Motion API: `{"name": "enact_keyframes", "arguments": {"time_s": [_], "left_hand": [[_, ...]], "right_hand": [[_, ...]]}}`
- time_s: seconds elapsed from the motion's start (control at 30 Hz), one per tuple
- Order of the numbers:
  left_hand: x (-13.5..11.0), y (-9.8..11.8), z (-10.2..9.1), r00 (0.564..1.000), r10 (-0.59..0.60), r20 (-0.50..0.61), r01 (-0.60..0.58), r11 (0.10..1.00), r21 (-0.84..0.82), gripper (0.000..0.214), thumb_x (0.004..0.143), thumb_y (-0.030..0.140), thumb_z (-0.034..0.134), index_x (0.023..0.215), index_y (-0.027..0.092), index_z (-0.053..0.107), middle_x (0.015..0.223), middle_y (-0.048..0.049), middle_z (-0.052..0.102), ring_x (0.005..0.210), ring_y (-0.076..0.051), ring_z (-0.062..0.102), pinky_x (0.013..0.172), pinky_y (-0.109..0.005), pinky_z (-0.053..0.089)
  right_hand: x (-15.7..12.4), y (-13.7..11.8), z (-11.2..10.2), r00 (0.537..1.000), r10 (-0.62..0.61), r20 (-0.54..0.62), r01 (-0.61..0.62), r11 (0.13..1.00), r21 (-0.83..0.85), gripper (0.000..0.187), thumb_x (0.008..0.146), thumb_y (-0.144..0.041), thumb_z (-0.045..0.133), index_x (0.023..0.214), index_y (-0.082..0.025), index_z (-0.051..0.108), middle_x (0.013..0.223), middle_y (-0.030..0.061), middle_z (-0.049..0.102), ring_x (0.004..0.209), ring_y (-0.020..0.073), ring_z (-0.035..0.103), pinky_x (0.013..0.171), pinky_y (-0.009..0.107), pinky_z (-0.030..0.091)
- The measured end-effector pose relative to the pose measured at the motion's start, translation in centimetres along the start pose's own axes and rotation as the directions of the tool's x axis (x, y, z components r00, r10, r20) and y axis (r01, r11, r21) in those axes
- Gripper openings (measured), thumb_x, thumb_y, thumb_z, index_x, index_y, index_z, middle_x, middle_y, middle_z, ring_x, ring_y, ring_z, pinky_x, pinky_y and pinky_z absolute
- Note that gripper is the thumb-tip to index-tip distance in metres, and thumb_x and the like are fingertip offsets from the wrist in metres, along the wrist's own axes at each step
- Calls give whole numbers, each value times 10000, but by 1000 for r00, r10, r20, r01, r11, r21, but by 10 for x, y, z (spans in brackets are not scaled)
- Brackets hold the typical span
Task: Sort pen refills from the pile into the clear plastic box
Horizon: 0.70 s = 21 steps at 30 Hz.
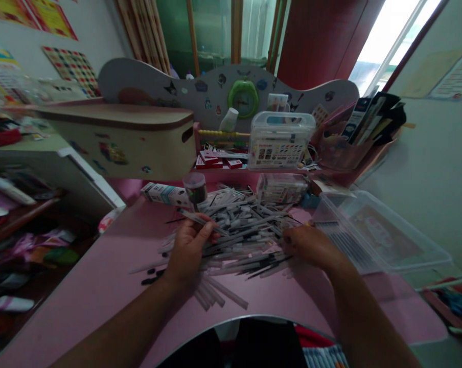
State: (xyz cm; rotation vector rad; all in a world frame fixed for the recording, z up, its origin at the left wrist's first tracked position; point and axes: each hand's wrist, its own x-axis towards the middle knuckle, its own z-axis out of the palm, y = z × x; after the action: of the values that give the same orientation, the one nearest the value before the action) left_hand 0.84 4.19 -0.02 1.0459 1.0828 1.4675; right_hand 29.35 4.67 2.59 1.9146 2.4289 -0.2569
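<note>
A heap of pen parts (pixel 250 221), mostly translucent barrels, dark refills and caps, spreads over the pink desk (pixel 135 301). At its left side my left hand (pixel 187 248) is closed, thumb against fingers, on a thin translucent pen barrel (pixel 194 218). My right hand (pixel 307 244) reaches in at the heap's right edge with fingers curled; what they pinch, if anything, is hidden. Several loose barrels (pixel 227 294) lie below the left hand. Black caps (pixel 150 280) rest left of it.
Right of the heap stands a clear plastic box (pixel 403 260) with dark refills (pixel 338 240) in its left part. Behind are a small tub (pixel 195 188), a lidded cream bin (pixel 139 148), a clear pen case (pixel 280 140) and a green clock (pixel 243 99).
</note>
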Motion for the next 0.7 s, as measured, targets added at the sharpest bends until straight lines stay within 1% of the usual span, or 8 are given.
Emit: {"name": "enact_keyframes", "arguments": {"time_s": [0.1, 0.2, 0.27, 0.33, 0.4, 0.47, 0.53, 0.7], "left_hand": [[1, 1, 0, 994, -91, 66, 97, 991, -89, 260, 790, 349, 724, 916, 179, 573, 832, -21, 722, 685, -140, 680, 611, -232, 521], [2, 2, 1, 972, -184, 144, 208, 962, -178, 289, 764, 377, 743, 893, 170, 588, 822, -41, 740, 698, -163, 710, 590, -236, 543], [2, 2, 1, 960, -224, 171, 258, 942, -215, 286, 759, 376, 750, 884, 163, 604, 825, -49, 746, 702, -169, 722, 583, -234, 554], [0, 2, 2, 949, -248, 194, 292, 924, -246, 276, 757, 357, 758, 890, 158, 621, 844, -57, 751, 720, -175, 732, 583, -230, 563], [-1, 1, 2, 939, -261, 221, 318, 906, -279, 261, 756, 324, 768, 903, 155, 634, 879, -64, 757, 746, -179, 740, 592, -224, 572], [-2, 0, 3, 932, -276, 235, 341, 887, -311, 242, 756, 294, 774, 907, 155, 645, 899, -63, 760, 765, -176, 744, 604, -217, 580], [-3, -1, 3, 927, -289, 239, 358, 872, -335, 223, 755, 274, 778, 901, 158, 656, 905, -56, 760, 771, -172, 747, 612, -210, 586], [-3, -1, 5, 924, -307, 229, 373, 856, -359, 199, 749, 253, 785, 879, 156, 670, 866, -42, 759, 745, -164, 747, 605, -200, 589]], "right_hand": [[-1, 3, -10, 988, -100, -114, 119, 978, 172, 47, 761, -184, 607, 720, -186, 630, 736, 36, 634, 678, 163, 567, 623, 262, 360], [-1, -16, -14, 936, -176, -305, 310, 822, 478, 23, 745, -178, 581, 737, -181, 602, 742, 12, 575, 674, 131, 523, 611, 239, 383], [1, -36, -7, 935, -115, -335, 335, 596, 730, 53, 766, -229, 589, 793, -184, 598, 679, -18, 532, 594, 104, 487, 541, 211, 384], [4, -55, 6, 963, -44, -265, 265, 315, 911, 120, 772, -286, 618, 822, -194, 559, 628, -48, 503, 505, 78, 444, 461, 187, 370], [8, -68, 20, 985, -8, -172, 172, 72, 982, 200, 765, -325, 656, 830, -208, 508, 625, -60, 530, 463, 71, 462, 423, 180, 398], [12, -75, 30, 993, -3, -118, 118, -82, 990, 263, 752, -346, 692, 835, -214, 481, 655, -50, 592, 482, 85, 536, 429, 191, 452], [14, -77, 34, 995, -3, -104, 103, -147, 984, 301, 739, -355, 723, 844, -214, 479, 686, -34, 641, 525, 101, 597, 454, 201, 489], [14, -77, 32, 996, -19, -90, 86, -162, 983, 356, 745, -395, 747, 871, -213, 469, 692, -17, 689, 540, 106, 626, 479, 201, 503]]}}
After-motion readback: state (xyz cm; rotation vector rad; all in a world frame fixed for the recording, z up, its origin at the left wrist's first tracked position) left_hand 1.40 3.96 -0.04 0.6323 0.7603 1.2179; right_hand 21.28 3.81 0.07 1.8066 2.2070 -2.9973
